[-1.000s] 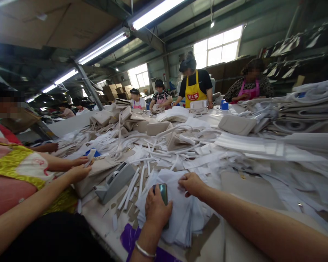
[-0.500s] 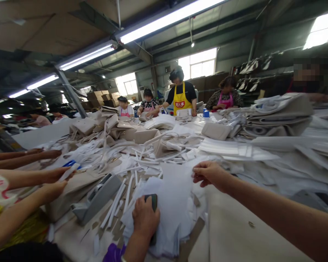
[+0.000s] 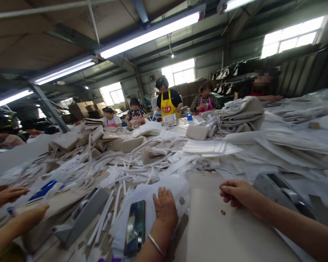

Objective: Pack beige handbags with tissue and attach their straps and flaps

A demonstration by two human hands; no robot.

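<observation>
My left hand (image 3: 164, 208) lies flat, fingers stretched out, on a pile of white paper sheets (image 3: 142, 203). A dark phone (image 3: 135, 227) lies face up on the same pile just left of that hand. My right hand (image 3: 236, 193) rests with fingers curled loosely on a large beige panel (image 3: 224, 233); nothing shows in its grip. A small metal rivet (image 3: 223, 212) sits on the panel just below that hand.
A grey tape dispenser (image 3: 83, 214) stands to the left, another (image 3: 281, 191) to the right. A neighbour's hands (image 3: 16, 203) work at the far left. White strips and beige bags (image 3: 125, 145) cover the long table; several aproned people (image 3: 168, 100) stand at the far end.
My left hand let go of the phone and moved right, flat onto the paper. My right hand swung right from the white sheets onto the beige panel. The camera turned right.
</observation>
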